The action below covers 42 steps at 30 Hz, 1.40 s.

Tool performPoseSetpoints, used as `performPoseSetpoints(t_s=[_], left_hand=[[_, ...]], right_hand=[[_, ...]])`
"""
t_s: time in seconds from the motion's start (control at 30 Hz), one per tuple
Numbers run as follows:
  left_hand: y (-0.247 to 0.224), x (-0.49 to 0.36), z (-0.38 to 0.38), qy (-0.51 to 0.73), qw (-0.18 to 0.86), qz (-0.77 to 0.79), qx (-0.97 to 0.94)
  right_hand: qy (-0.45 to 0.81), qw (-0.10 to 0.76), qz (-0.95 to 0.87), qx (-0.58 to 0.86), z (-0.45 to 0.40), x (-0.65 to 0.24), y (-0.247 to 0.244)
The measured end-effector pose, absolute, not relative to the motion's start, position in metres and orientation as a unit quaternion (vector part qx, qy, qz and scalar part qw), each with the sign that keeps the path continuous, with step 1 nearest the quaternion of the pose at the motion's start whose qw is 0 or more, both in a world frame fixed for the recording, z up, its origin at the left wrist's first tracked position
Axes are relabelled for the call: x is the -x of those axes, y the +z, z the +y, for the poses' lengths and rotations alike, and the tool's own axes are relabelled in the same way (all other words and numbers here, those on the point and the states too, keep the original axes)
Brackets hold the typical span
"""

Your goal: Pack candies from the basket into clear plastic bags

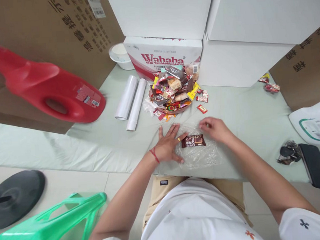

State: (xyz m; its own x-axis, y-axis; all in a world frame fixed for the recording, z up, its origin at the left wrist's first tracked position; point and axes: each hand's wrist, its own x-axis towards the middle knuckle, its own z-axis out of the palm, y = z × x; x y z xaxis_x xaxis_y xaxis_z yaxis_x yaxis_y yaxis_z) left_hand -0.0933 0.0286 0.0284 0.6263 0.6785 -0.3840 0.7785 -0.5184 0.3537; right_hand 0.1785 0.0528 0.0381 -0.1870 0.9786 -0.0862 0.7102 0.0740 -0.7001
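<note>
A brown cocoa snack packet [193, 141] lies on a crumpled clear plastic bag [200, 159] near the table's front edge. My left hand [168, 145] rests flat with its fingers spread, its palm on the table and its thumb side at the bag's left edge. At the bag's upper right corner, my right hand [215, 128] has its fingers pinched together on the thin plastic. Beyond both hands, a heap of wrapped snacks [174, 88] fills a round dish. Small red candy packets [202, 108] lie to its right.
Two white rolls [130, 100] lie left of the snacks. A Wahaha carton [164, 57] and white boxes [247, 61] stand behind. At left is a large red bottle [40, 85]; at right are a black phone [314, 165] and a white bottle [311, 123]. A green stool [56, 225] stands below.
</note>
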Motion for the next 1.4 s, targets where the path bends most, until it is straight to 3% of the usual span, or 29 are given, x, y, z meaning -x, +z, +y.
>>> performPoseSetpoints(t_s=[0.13,0.2,0.4,0.6,0.73,0.83,1.03,1.23,1.4], left_hand=[[0.027,0.093,0.030,-0.110,0.257,0.419,-0.864],[0.028,0.093,0.030,-0.113,0.259,0.420,-0.862],[0.028,0.093,0.030,-0.107,0.262,0.423,-0.861],[0.023,0.095,0.030,-0.088,0.260,0.413,-0.869],[0.022,0.095,0.030,-0.088,0.257,0.411,-0.870],[0.022,0.094,0.030,-0.084,0.254,0.413,-0.871],[0.019,0.107,0.022,-0.017,0.265,0.416,-0.870],[0.010,0.129,-0.007,0.187,0.269,0.443,-0.834],[0.008,0.112,-0.005,0.306,0.258,0.621,-0.674]], right_hand=[[0.233,0.390,-0.638,0.622,0.129,-0.182,0.052],[0.225,0.420,-0.619,0.625,0.169,-0.177,0.056],[0.346,0.384,-0.615,0.596,0.206,-0.163,0.073],[0.441,0.418,-0.501,0.616,0.125,-0.188,0.093],[0.547,0.371,-0.459,0.593,0.053,-0.174,0.070],[0.503,0.358,-0.483,0.621,0.013,-0.151,0.043],[0.292,0.272,-0.610,0.685,-0.011,-0.132,0.022],[0.278,0.258,-0.636,0.672,-0.007,-0.137,0.021],[0.205,0.269,-0.701,0.627,-0.015,-0.132,0.030]])
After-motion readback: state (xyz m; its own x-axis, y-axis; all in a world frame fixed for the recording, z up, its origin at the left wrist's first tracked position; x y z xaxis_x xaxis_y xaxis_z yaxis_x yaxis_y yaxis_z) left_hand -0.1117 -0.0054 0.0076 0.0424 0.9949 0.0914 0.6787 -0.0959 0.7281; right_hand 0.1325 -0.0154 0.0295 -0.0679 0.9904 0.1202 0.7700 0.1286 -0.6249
